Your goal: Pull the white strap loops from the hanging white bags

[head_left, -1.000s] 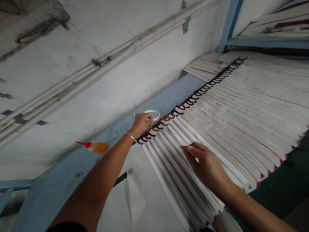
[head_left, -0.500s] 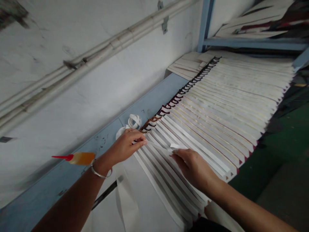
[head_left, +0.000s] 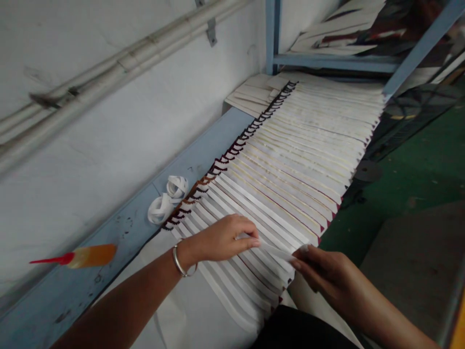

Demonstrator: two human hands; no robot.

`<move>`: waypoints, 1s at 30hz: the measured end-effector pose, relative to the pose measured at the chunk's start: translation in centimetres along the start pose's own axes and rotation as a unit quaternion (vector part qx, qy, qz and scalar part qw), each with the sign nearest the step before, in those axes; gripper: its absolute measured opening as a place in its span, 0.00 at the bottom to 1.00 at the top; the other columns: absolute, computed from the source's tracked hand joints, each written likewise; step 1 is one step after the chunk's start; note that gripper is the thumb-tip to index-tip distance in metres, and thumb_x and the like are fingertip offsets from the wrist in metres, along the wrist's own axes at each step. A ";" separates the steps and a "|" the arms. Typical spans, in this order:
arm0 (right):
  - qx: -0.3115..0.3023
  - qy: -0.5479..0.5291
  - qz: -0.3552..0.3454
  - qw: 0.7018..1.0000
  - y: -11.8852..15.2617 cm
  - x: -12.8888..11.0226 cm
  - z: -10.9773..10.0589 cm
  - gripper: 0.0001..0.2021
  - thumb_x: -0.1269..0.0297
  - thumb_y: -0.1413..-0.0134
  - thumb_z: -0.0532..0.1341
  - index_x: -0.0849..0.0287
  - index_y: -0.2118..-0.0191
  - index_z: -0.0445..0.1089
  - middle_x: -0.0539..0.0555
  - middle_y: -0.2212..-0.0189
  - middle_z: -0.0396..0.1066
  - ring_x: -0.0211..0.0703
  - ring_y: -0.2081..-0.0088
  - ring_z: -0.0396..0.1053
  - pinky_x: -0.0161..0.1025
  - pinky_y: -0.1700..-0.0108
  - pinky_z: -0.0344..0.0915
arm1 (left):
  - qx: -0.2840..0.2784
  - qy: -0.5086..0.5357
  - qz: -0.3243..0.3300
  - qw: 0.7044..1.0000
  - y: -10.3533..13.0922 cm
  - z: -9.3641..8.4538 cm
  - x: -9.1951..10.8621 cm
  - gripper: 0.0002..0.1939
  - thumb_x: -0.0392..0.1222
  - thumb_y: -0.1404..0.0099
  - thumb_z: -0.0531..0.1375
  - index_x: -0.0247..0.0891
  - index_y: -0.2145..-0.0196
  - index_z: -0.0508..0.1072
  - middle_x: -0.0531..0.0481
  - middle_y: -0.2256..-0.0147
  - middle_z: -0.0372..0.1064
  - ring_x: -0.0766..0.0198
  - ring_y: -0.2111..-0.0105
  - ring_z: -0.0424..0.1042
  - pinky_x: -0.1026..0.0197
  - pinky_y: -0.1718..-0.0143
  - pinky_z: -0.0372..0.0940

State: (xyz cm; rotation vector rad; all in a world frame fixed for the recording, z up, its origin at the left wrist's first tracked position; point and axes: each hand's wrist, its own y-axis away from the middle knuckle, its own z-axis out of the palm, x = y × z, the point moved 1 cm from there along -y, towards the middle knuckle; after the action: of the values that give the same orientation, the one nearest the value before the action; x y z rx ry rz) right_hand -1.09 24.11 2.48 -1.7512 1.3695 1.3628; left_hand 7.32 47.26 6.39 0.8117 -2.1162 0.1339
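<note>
A white strip of tape (head_left: 275, 251) stretches between my two hands, over a long row of overlapping pale sheets (head_left: 294, 150). My left hand (head_left: 227, 237), with a silver bangle at the wrist, pinches the strip above the middle of the nearer sheets. Near the sheets' right-hand edge, my right hand (head_left: 321, 266) has the strip's other end between thumb and fingers. Several of the nearer sheets carry white bands along their edges. Dark and brown trim lines the sheets' left ends.
Two loose white rolls of tape (head_left: 169, 196) lie on the blue bench (head_left: 141, 208) by the wall. A bottle of amber liquid with a red nozzle (head_left: 90, 255) lies left of my arm. A blue frame (head_left: 334, 63) stands beyond the sheets; pipes (head_left: 119, 72) run along the wall.
Both hands have moved along the sheets towards their right-hand edge, with the strip still between them. The whole view has shifted, and both tape rolls now show clear of my left hand.
</note>
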 end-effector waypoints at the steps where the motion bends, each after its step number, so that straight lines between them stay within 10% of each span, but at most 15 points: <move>1: 0.007 -0.009 0.010 1.000 0.5 0.9 -0.6 0.17 0.52 0.37 0.56 0.57 0.72 0.70 0.50 0.79 0.69 0.36 0.78 0.64 0.31 0.76 0.62 | 0.006 0.008 -0.026 1.000 0.0 -0.4 -0.7 0.12 0.46 0.31 0.57 0.38 0.69 0.74 0.50 0.69 0.74 0.65 0.66 0.71 0.63 0.59 0.63; 11: 0.107 -0.080 0.121 0.984 2.5 8.8 -0.4 0.20 0.44 0.39 0.57 0.57 0.69 0.70 0.49 0.81 0.67 0.38 0.79 0.66 0.34 0.76 0.65 | 0.125 0.060 -0.171 0.975 -1.8 -4.1 -8.3 0.15 0.51 0.40 0.61 0.36 0.73 0.70 0.55 0.79 0.65 0.68 0.77 0.63 0.66 0.74 0.56; 20: 0.102 -0.074 0.105 0.986 1.3 10.6 -1.3 0.26 0.38 0.42 0.56 0.57 0.73 0.71 0.54 0.78 0.72 0.42 0.77 0.70 0.37 0.72 0.71 | 0.335 0.013 -0.204 0.920 -4.3 -6.6 -12.4 0.10 0.44 0.43 0.63 0.36 0.74 0.68 0.56 0.77 0.65 0.69 0.76 0.63 0.66 0.72 0.58; 30: 0.154 -0.055 0.144 0.976 -0.3 10.5 -0.7 0.24 0.38 0.44 0.57 0.57 0.71 0.69 0.53 0.79 0.73 0.41 0.81 0.68 0.36 0.76 0.67 | 0.404 -0.112 -0.198 0.886 -6.2 -6.7 -13.8 0.06 0.39 0.38 0.62 0.36 0.71 0.69 0.53 0.75 0.69 0.66 0.73 0.67 0.64 0.69 0.59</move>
State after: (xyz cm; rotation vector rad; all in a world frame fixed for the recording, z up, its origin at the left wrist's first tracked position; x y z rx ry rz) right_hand -0.80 19.47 -7.00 -1.2952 1.7181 1.2855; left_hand 21.49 51.81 -0.84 1.8032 -2.0305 0.7678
